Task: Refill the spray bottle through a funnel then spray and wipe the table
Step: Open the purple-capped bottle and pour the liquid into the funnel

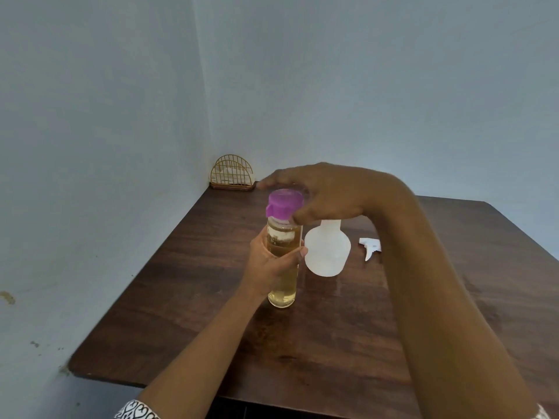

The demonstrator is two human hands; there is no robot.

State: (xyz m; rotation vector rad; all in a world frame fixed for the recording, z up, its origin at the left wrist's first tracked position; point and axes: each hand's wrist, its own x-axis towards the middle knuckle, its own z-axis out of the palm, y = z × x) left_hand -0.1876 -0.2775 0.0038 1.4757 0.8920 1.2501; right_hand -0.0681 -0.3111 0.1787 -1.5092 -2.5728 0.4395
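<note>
Left grip (272, 264): wrapped round the middle of the refill bottle (282, 290), thumb on the near side, fingers curled behind it
Right grip (320, 192): comes in from the right and sits over the purple cap (284, 204), fingers and thumb curled round its top and side
Refill bottle: clear, upright, holding pale yellow liquid up to near the shoulder; whether its base touches the desk (332, 343) cannot be told
Purple cap: still on the neck of the refill bottle, its small tab pointing left
Spray bottle (328, 252): white, translucent, standing upright on the desk just to the right of the refill bottle and slightly behind it; its neck is hidden by the right grip, so the opening cannot be seen
Spray head (370, 246): white trigger part lying on its side on the desk, right of the spray bottle and apart from it, partly covered by the right forearm
Desk: dark wood grain, pushed into a corner of pale blue walls (363, 86)
Napkin holder (232, 175): gold wire, arched, at the far corner of the desk against the wall, with white paper inside
Sleeves (137, 410): black and white pattern, showing at the bottom edge
</note>
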